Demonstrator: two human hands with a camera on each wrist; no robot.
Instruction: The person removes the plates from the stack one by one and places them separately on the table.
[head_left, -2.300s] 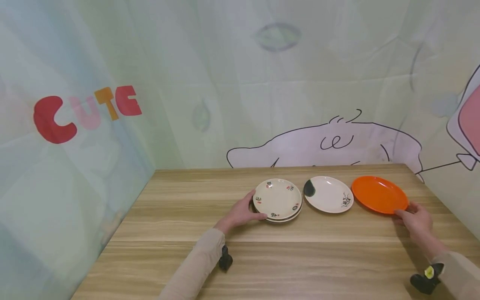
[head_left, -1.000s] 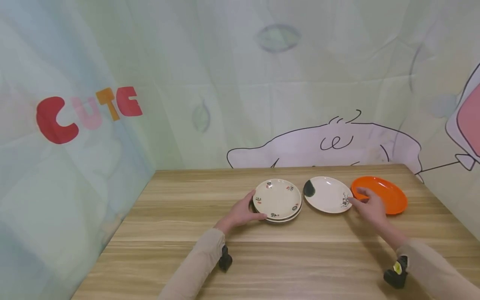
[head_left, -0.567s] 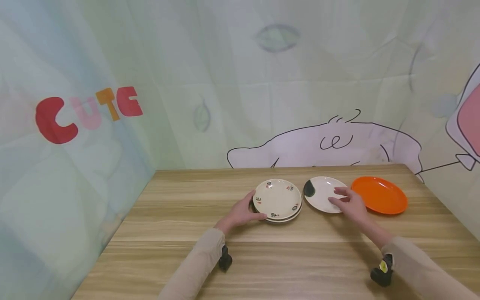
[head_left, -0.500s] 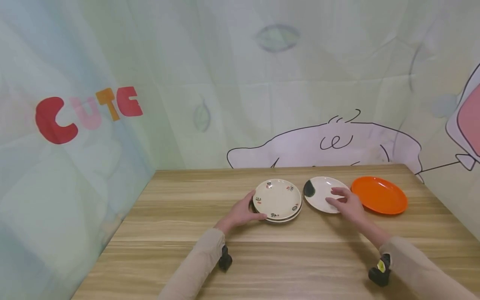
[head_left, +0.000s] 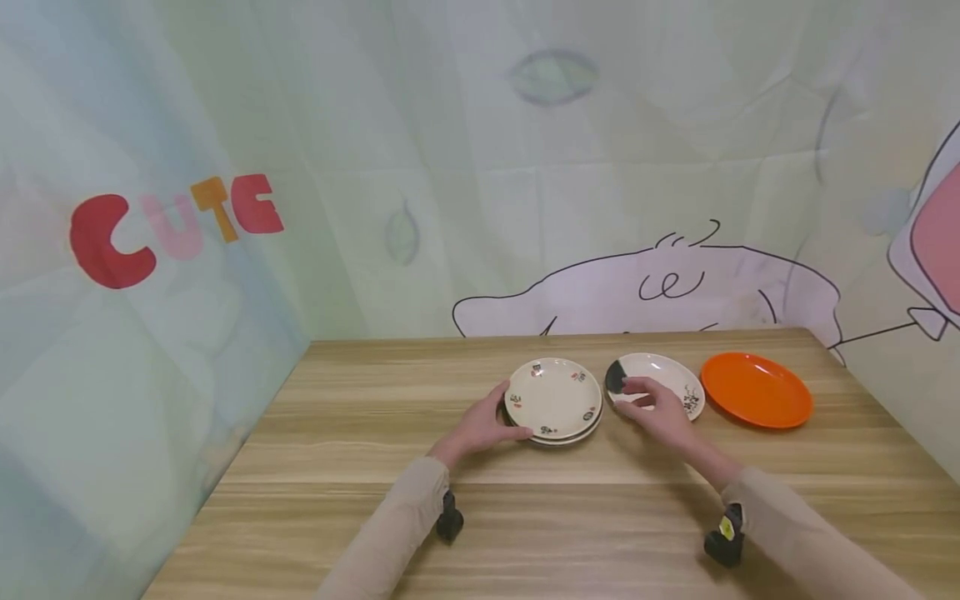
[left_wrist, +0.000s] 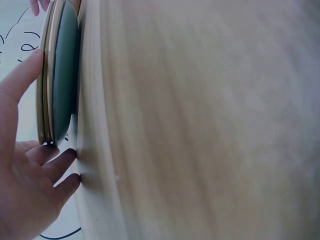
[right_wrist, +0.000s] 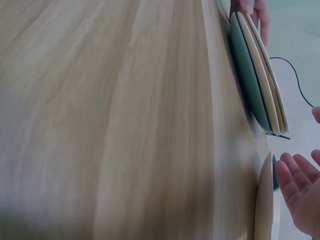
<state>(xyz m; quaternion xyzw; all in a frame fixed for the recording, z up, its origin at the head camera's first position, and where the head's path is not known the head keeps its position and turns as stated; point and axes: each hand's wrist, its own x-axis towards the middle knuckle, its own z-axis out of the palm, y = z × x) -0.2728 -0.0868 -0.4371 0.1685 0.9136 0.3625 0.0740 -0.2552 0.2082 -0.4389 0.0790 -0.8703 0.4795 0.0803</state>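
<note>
A small stack of plates (head_left: 553, 398) sits on the table, its top plate cream with little printed motifs round the rim. The left wrist view shows a dark green underside on the stack's lowest plate (left_wrist: 64, 80). My left hand (head_left: 480, 427) grips the stack's left edge, thumb at the near rim and fingers along the side. To the right lies a white plate (head_left: 670, 375) with a dark green patch and a small plant print. Above this plate my right hand (head_left: 663, 417) hovers with relaxed fingers, holding nothing; the right wrist view shows its palm (right_wrist: 305, 205) beside the stack.
An orange oval plate (head_left: 756, 390) lies at the far right of the row. The wooden table (head_left: 570, 525) ends at a printed curtain (head_left: 420, 167) behind the plates. Wrist cameras (head_left: 450, 518) hang under both sleeves.
My right hand has let go of the orange plate and moved left, passing over the white plate towards the stack. The left hand and the plates stay in place.
</note>
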